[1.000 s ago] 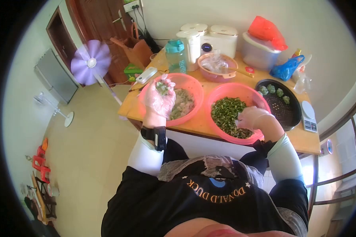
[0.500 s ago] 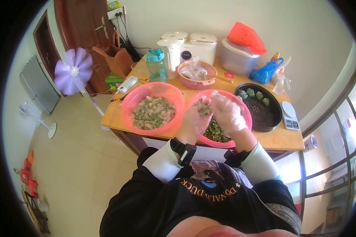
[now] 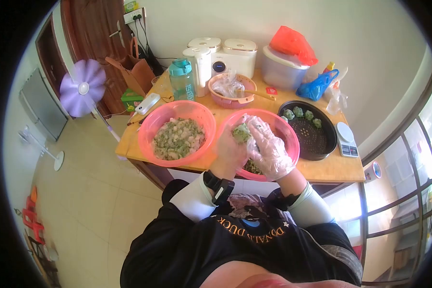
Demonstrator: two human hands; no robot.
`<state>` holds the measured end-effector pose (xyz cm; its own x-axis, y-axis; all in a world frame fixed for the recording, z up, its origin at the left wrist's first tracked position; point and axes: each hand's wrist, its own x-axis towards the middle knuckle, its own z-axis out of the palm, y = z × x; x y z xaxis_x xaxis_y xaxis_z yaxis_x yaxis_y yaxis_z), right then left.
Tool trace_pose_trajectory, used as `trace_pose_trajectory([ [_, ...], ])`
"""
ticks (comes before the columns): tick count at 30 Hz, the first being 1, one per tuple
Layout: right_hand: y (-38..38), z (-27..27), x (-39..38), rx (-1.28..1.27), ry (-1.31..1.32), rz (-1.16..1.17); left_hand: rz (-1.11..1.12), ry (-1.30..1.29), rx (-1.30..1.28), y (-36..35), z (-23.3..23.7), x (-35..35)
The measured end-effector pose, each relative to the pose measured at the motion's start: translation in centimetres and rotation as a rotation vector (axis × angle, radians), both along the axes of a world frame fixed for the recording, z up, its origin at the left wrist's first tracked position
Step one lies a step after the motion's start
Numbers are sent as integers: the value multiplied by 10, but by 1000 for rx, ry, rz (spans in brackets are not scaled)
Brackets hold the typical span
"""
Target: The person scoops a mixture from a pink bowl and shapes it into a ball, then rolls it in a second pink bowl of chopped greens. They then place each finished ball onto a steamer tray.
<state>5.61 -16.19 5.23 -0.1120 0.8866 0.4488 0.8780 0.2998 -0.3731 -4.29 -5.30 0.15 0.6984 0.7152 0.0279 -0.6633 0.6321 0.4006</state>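
A green-speckled dough ball (image 3: 241, 133) is held between my hands above the right pink basin (image 3: 295, 139). My left hand (image 3: 230, 148), in a clear plastic glove, cups it from the left and below. With its fingers together, my gloved right hand (image 3: 272, 152) presses against the ball's right side. Chopped dark-green filling (image 3: 252, 167) shows in the basin beneath, partly hidden by my hands. To the left, another pink basin (image 3: 145, 137) holds a pale, green-flecked dough mixture (image 3: 178, 139). Several similar balls (image 3: 309, 115) sit along the far side of a round black perforated pan (image 3: 314, 146).
A kitchen scale (image 3: 347, 139) stands right of the pan. Behind the basins are a teal bottle (image 3: 181, 79), a smaller pink basin (image 3: 230, 100) with a plastic bag and wooden handle, a lidded tub (image 3: 284, 69) and a blue bag (image 3: 317, 85). A purple fan (image 3: 83, 88) stands left.
My hands have closed together around the dough, which now looks rounder. The right hand has come down and inward over it. The whole view has shifted slightly.
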Motion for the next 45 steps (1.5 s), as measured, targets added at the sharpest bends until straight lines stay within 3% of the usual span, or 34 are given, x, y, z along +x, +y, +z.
trace_pose_trajectory([
  [5,5,-17,-18,-72,-324,-43,6,-143,-29,-5,-18,0],
  [10,2,-4,-19,-154,-290,13,4,-152,-34,-5,-25,-7],
  [13,1,11,-8,-301,-138,114,-18,-228,-53,-12,-15,-14],
  [15,7,-11,12,-18,536,184,-28,-258,-73,-13,-11,-16],
  [16,1,7,2,10,786,150,-43,-304,-133,-11,-13,-13],
  [17,12,-1,18,157,459,54,-57,-350,-193,-9,-16,-11],
  [19,23,13,1,122,309,-138,-91,-332,-192,-10,-19,-9],
  [20,31,17,-8,125,310,-148,-136,-351,-37,-13,-18,-8],
  [22,45,22,-27,51,-152,-291,-204,-371,123,-24,-11,-9],
  [24,50,18,-37,-3,-165,-286,-92,-278,164,-38,2,-12],
  [33,49,12,-37,-23,-201,-208,-246,-221,51,-48,-5,14],
  [37,57,0,-25,-50,-101,-188,-175,-196,-5,-32,-9,-10],
  [39,56,1,-11,-69,633,153,-147,-192,-37,-26,-10,-18],
  [41,49,39,-17,-278,1150,48,-115,-262,-92,-21,-12,-16],
  [43,56,23,-5,52,864,161,-98,-328,-193,-17,-11,-16],
  [45,53,26,-4,7,1029,66,-72,-293,-254,-24,3,-20],
])
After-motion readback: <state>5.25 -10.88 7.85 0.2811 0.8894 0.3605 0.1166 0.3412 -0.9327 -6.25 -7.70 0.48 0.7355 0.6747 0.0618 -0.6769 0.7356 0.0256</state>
